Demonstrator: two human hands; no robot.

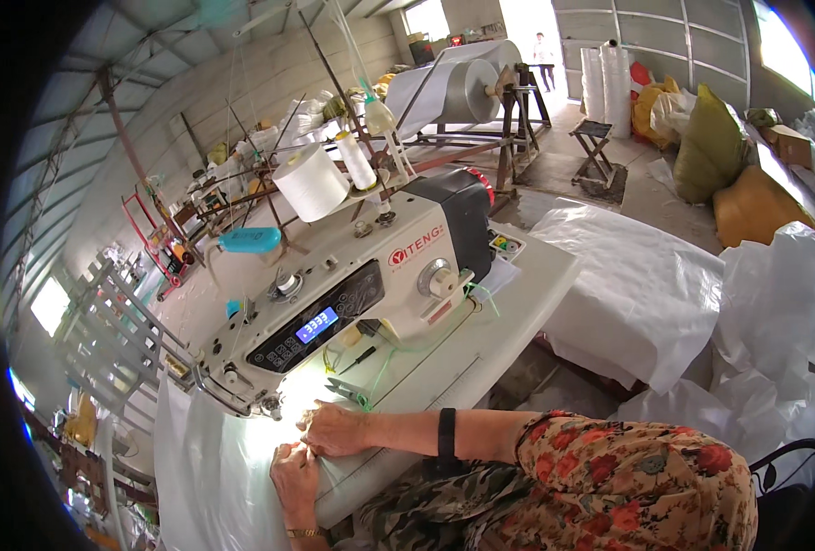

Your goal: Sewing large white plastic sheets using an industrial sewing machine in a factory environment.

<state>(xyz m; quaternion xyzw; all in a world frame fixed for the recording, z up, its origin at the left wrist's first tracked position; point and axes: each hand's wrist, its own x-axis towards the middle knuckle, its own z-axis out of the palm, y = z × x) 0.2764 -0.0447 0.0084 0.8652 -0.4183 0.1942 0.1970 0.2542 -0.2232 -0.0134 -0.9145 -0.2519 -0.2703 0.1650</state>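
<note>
A white sewing machine (361,275) stands on its pale table in front of me, its lamp glaring at the needle end. Just below that bright spot my left hand (294,476) is closed on the edge of a white sheet (207,477), which hangs down over the table's left side. My right hand (336,430) touches it, fingers curled and pressed together; whatever they pinch is lost behind the knuckles and in the glare. Beyond my right hand lie green-handled thread snips (348,393) and a small black screwdriver (363,355).
A large white thread cone (311,182) and a slimmer spool (356,162) stand behind the machine. White sheeting (632,285) is heaped right of the table (527,275). Farther back are a big fabric roll (470,92), a stool (595,147), stuffed sacks (712,147) and a person (542,57) in the doorway.
</note>
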